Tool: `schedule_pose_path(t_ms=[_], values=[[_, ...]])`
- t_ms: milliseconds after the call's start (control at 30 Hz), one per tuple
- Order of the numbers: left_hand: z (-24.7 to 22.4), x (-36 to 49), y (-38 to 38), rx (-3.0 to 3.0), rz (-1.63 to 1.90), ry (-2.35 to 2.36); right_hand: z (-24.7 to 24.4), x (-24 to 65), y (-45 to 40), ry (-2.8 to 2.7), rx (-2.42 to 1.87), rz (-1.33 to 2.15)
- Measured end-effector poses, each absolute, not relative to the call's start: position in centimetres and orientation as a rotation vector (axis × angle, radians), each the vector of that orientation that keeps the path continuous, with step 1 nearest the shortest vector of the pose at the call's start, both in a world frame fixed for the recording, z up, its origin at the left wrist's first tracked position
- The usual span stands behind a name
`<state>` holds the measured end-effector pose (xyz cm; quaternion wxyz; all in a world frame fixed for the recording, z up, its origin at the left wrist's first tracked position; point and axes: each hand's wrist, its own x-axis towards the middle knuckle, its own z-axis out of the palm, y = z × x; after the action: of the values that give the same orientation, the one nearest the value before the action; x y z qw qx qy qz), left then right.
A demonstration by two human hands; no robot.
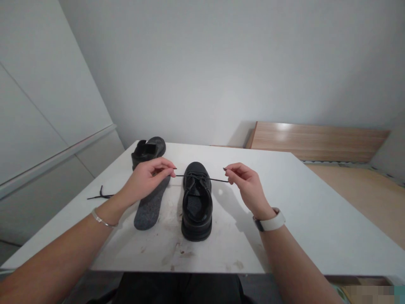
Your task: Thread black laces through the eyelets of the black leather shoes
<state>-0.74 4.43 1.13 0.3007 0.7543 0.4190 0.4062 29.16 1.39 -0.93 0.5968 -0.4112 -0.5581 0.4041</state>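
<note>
A black shoe (196, 211) stands upright on the white table, heel toward me and toe pointing away. One thin black shoelace (218, 180) runs out of its front eyelets to both sides, stretched nearly straight. My left hand (152, 175) pinches the lace on the left of the shoe, above a grey insole (148, 211). On the right side, my right hand (242, 179) pinches the other stretch of lace between thumb and fingers. Both hands are held off the table.
A second black shoe (147, 150) sits at the table's far left corner. Another loose black lace (100, 196) lies left of my left forearm, partly hidden by it. The white table (297, 228) shows dirt marks near its front edge. A wooden board (316, 141) stands beyond at right.
</note>
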Motion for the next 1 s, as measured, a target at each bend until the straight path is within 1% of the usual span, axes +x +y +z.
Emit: schedule_pose_path(t_ms=[167, 267, 367, 533, 633, 700, 733, 900, 1000], values=[[1.4, 1.0, 3.7, 2.388, 0.874, 1.060, -0.8, 28.0, 0.6, -1.728, -1.071, 0.636], [1.1, 1.7, 3.7, 2.541, 0.808, 1.022, -0.6, 27.4, 0.4, -1.872, -1.096, 0.466], [0.8, 2.1, 3.7, 2.655, 0.776, 1.010, -0.4, 27.0, 0.4, -1.957, -1.114, 0.386], [0.8, 2.4, 3.4, 2.841, 0.835, 0.956, 0.1, 26.0, 0.3, -2.053, -1.136, 0.337], [0.9, 2.7, 3.2, 2.989, 0.939, 0.986, 0.5, 25.4, 0.2, -2.162, -1.173, 0.094], [0.8, 2.8, 3.1, 3.012, 0.933, 1.006, 0.8, 25.1, 0.1, -2.227, -1.210, -0.101], [0.7, 2.9, 3.1, 2.997, 0.917, 1.002, 0.9, 24.9, 0.0, -2.253, -1.231, -0.142], [0.1, 3.1, 2.5, 2.864, 0.896, 1.046, 1.2, 24.3, -0.7, -2.288, -1.335, 0.040], [0.5, 3.6, 1.7, 2.845, 0.821, 1.105, 1.6, 23.8, -1.6, -2.289, -1.387, 0.089]])
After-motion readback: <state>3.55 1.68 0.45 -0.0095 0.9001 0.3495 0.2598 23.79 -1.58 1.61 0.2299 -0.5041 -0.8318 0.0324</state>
